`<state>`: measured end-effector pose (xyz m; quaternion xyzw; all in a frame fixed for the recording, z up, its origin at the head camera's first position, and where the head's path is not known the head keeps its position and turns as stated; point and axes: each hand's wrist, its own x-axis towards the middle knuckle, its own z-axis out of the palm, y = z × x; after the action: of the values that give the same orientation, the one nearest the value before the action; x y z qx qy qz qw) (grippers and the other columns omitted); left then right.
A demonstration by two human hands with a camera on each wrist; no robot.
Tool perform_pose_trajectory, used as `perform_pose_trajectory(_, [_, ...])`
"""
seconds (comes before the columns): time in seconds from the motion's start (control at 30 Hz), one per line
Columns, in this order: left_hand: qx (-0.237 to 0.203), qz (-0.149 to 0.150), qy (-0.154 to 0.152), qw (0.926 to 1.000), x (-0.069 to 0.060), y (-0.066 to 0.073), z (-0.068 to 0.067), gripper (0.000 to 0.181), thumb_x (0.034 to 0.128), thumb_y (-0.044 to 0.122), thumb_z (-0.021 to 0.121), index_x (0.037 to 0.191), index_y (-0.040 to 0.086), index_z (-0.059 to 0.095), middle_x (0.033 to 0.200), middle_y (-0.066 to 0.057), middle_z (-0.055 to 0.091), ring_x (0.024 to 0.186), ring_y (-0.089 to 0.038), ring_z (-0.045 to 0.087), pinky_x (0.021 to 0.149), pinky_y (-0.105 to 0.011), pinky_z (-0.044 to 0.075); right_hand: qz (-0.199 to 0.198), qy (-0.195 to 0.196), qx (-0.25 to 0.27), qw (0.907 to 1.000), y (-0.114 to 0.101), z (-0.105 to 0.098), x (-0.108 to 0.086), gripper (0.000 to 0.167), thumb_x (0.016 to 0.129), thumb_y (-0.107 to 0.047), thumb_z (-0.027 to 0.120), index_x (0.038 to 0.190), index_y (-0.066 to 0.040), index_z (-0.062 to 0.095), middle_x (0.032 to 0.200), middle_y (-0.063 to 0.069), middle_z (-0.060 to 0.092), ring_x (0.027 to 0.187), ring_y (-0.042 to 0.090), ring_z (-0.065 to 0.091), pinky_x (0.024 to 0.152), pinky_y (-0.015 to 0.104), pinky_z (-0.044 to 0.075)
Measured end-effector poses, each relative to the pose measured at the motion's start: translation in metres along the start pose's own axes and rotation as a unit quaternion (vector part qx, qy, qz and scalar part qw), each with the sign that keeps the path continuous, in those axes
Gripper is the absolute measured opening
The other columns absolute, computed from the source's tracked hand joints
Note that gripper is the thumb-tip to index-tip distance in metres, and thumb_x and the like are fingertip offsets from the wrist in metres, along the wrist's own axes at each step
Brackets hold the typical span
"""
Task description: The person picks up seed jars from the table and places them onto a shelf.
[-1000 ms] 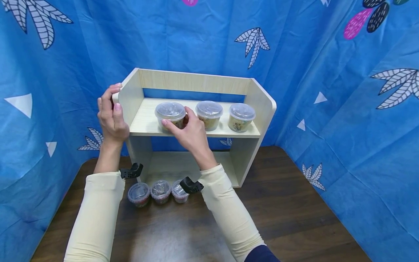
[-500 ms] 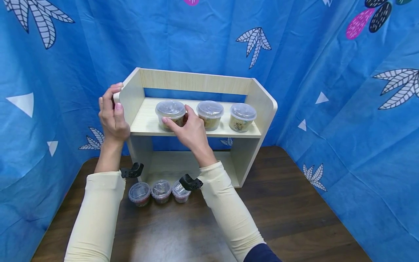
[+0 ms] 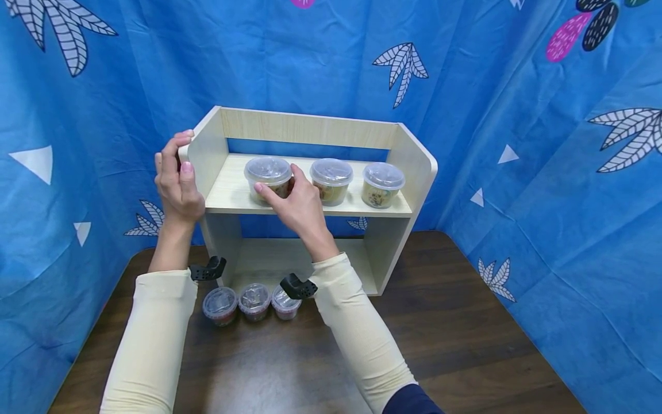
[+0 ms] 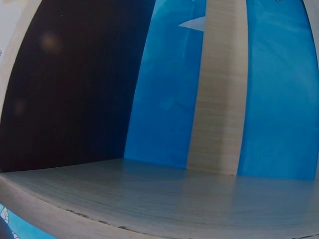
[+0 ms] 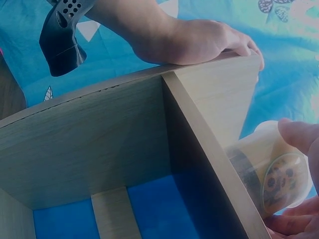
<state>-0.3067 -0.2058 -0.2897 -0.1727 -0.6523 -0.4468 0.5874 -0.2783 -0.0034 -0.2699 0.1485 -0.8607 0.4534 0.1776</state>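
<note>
My left hand grips the front edge of the left side panel of a pale wooden shelf unit. On the upper board, my right hand holds the leftmost clear lidded tub, thumb at its front and fingers at its right side. Two similar tubs, the middle one and the right one, stand to its right. The right wrist view shows the held tub between the thumb and fingers of my right hand, with my left hand on the panel beyond.
Three smaller lidded cups, left, middle and right, stand in a row on the brown table before the unit's lower board. A blue patterned curtain hangs behind and at both sides.
The held tub and my right hand have shifted very slightly left and back on the upper board. My left hand has kept its grip on the panel.
</note>
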Motion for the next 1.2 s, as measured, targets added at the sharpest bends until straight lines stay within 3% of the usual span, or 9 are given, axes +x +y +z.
perform_pose_trajectory(0.23, [0.008, -0.001, 0.003, 1.0, 0.0, -0.006, 0.001, 0.055, 0.0867, 0.031, 0.034, 0.124, -0.002, 0.057, 0.132, -0.006, 0.062, 0.108, -0.028, 0.049, 0.081, -0.021, 0.037, 0.006, -0.002, -0.014, 0.9999, -0.001, 0.001, 0.001, 0.075, 0.085, -0.049, 0.071, 0.143, -0.008, 0.047, 0.126, 0.009, 0.065, 0.111, 0.019, 0.063, 0.093, 0.034, 0.049])
perform_pose_trajectory(0.7, [-0.003, 0.004, 0.003, 1.0, 0.002, 0.024, -0.002, 0.053, 0.087, 0.026, 0.034, 0.122, -0.008, 0.054, 0.131, -0.019, 0.06, 0.108, -0.039, 0.048, 0.084, -0.024, 0.03, 0.016, 0.004, -0.01, 0.9998, -0.002, 0.001, 0.0, 0.074, 0.085, -0.049, 0.071, 0.143, -0.009, 0.047, 0.126, 0.01, 0.065, 0.112, 0.022, 0.063, 0.092, 0.037, 0.05])
perform_pose_trajectory(0.97, [-0.007, 0.004, 0.002, 1.0, 0.001, 0.022, -0.003, 0.053, 0.0866, 0.025, 0.035, 0.122, -0.008, 0.054, 0.131, -0.019, 0.06, 0.108, -0.04, 0.048, 0.085, -0.026, 0.029, 0.043, 0.012, 0.0, 0.999, 0.0, 0.002, -0.006, 0.092, 0.083, -0.051, 0.072, 0.154, -0.007, 0.031, 0.133, 0.014, 0.061, 0.118, 0.024, 0.061, 0.098, 0.039, 0.047])
perform_pose_trajectory(1.2, [-0.009, 0.005, 0.003, 0.9999, 0.001, 0.019, -0.002, 0.053, 0.0866, 0.025, 0.035, 0.123, -0.008, 0.054, 0.131, -0.019, 0.06, 0.109, -0.039, 0.049, 0.086, -0.026, 0.03, 0.049, 0.033, 0.025, 0.9979, 0.002, 0.0, -0.019, 0.09, 0.083, -0.047, 0.074, 0.153, -0.008, 0.033, 0.134, 0.013, 0.06, 0.119, 0.025, 0.06, 0.099, 0.038, 0.047])
